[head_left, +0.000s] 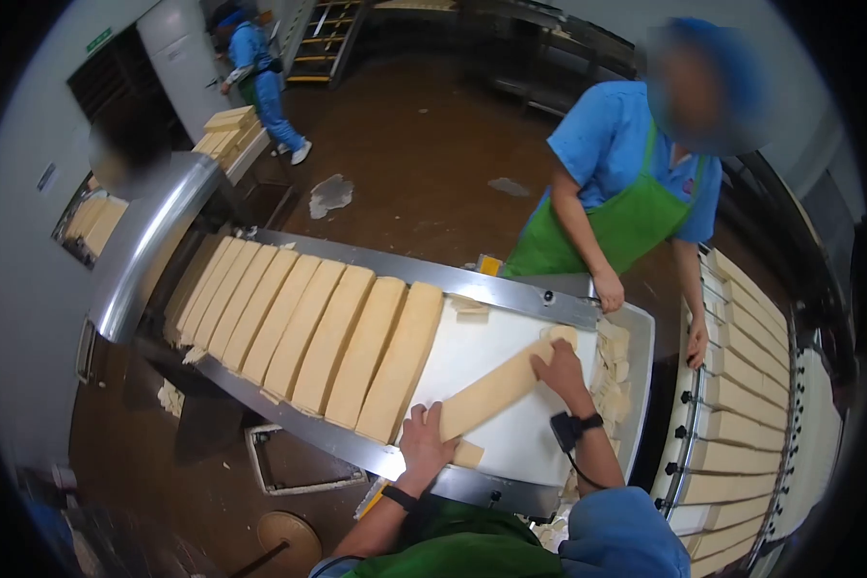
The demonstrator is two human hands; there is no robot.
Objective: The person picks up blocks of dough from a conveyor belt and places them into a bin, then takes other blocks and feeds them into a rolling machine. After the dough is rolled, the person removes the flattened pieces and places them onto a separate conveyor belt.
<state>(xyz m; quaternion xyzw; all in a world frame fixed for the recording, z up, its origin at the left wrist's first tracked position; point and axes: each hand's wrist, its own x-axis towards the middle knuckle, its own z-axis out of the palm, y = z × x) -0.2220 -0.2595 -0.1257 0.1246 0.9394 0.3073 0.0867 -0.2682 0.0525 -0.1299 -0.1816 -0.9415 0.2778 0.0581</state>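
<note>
A long pale-yellow slab (491, 390), made of what may be layered sheets, lies aslant on the white conveyor belt (520, 441). My left hand (426, 445) grips its near left end, fingers curled over the edge. At the far right end my right hand (561, 374) holds the same slab, thumb and fingers around its side. A small offcut (468, 455) sits beside my left hand. Several similar slabs, the closest one (402, 361) just left of my left hand, stand in a row on the belt.
A white bin (636, 371) with scraps stands at the belt's end. Across from me a co-worker (626, 183) rests one hand by the metal rail (511, 286). More slabs (742, 433) line a rack at right. Another person (255, 72) stands far back.
</note>
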